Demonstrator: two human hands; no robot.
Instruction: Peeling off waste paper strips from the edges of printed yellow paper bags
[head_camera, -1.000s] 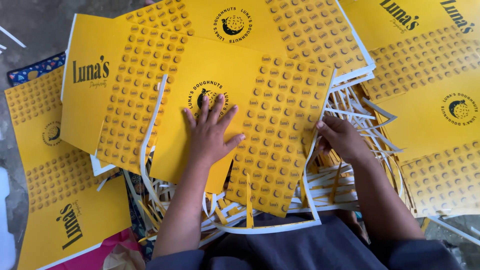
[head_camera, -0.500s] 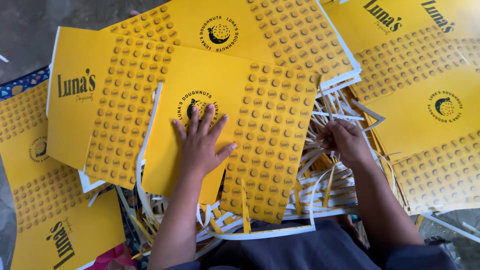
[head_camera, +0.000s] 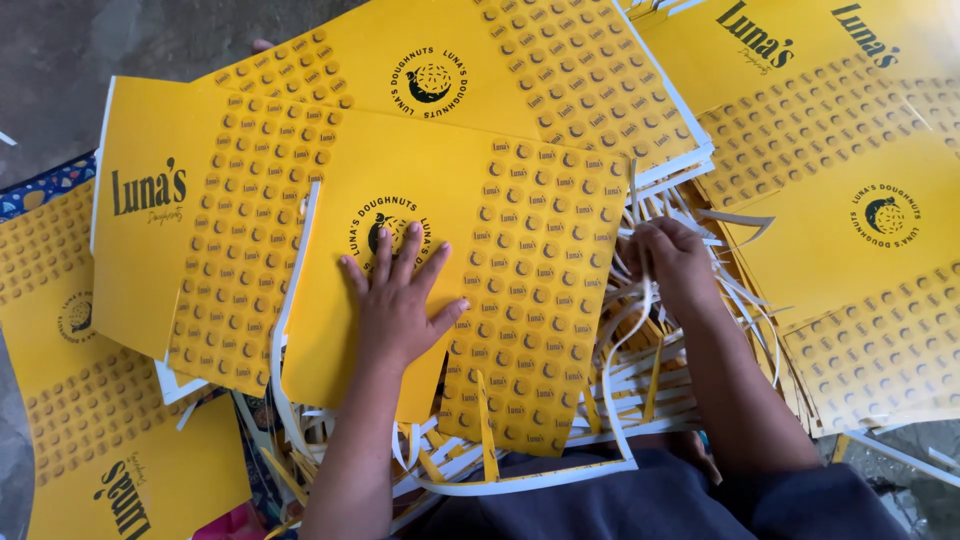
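Left hand (head_camera: 400, 305) lies flat on the yellow carton sheet (head_camera: 500, 250); right hand (head_camera: 675, 260) grips its edge.

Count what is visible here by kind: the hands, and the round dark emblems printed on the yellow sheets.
Hands: 2, left hand flat on the top yellow sheet, right hand in the white paper strips
Round dark emblems: 4
Total: 6

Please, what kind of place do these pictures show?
Probably a small packaging or print-finishing workshop, with work done low on the floor. Many flat yellow printed carton sheets lie in stacks, thin white and yellow trimmed strips pile beside them, and bare grey concrete floor shows at the edge.
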